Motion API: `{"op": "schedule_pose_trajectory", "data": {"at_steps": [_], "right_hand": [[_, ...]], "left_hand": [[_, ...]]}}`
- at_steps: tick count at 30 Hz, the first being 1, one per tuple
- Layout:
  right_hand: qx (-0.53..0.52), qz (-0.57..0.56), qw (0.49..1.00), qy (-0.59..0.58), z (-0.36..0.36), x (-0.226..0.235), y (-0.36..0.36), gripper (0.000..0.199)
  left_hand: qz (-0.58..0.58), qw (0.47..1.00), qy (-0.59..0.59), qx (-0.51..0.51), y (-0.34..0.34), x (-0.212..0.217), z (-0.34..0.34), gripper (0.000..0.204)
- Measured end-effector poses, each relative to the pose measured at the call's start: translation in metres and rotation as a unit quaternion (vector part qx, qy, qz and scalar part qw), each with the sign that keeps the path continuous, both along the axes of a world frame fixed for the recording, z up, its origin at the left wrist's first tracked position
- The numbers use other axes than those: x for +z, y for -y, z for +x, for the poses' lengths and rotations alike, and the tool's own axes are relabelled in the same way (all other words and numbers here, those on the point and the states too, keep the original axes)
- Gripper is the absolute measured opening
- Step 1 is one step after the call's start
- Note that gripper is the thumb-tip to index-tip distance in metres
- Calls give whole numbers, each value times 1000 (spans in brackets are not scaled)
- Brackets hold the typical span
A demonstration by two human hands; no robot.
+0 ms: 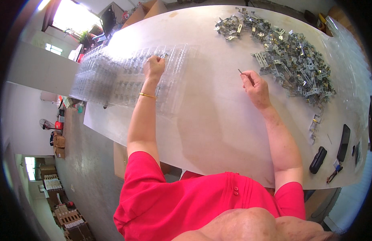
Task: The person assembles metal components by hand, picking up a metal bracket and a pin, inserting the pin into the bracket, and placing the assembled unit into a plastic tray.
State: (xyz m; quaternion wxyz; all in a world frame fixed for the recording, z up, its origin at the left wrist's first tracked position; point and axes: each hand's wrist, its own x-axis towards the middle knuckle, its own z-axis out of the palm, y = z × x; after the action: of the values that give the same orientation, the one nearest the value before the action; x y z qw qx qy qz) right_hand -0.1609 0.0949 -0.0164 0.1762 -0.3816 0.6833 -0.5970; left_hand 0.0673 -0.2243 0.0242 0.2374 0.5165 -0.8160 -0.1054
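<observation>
My left hand (154,66) rests with curled fingers on a clear plastic blister tray (125,76) that lies at the left of the white table (210,120); it pinches a small metal part against one of the tray's pockets. A thin gold bracelet sits on that wrist. My right hand (254,85) hovers over the bare middle of the table and pinches a small metal piece (240,71) between thumb and forefinger. A wide heap of small stamped metal brackets (292,60) lies just right of that hand.
More clear trays are stacked at the table's far left end (87,60). A dark case (318,160), a black phone (344,142) and a bunch of keys (334,173) lie at the near right. Clear plastic sheeting (351,52) covers the right edge. Cartons stand on the floor at left.
</observation>
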Motion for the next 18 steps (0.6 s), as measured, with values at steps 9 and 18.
{"op": "schedule_pose_trajectory", "data": {"at_steps": [9, 18], "right_hand": [[-1, 2, 1000, -2, -1, -2, 0, 11], [3, 3, 1000, 2, 1, -1, 0, 13]], "left_hand": [[-7, 995, 96, -3, -7, 6, -18, 29], [-34, 992, 125, 10, -1, -2, -21, 28]]}}
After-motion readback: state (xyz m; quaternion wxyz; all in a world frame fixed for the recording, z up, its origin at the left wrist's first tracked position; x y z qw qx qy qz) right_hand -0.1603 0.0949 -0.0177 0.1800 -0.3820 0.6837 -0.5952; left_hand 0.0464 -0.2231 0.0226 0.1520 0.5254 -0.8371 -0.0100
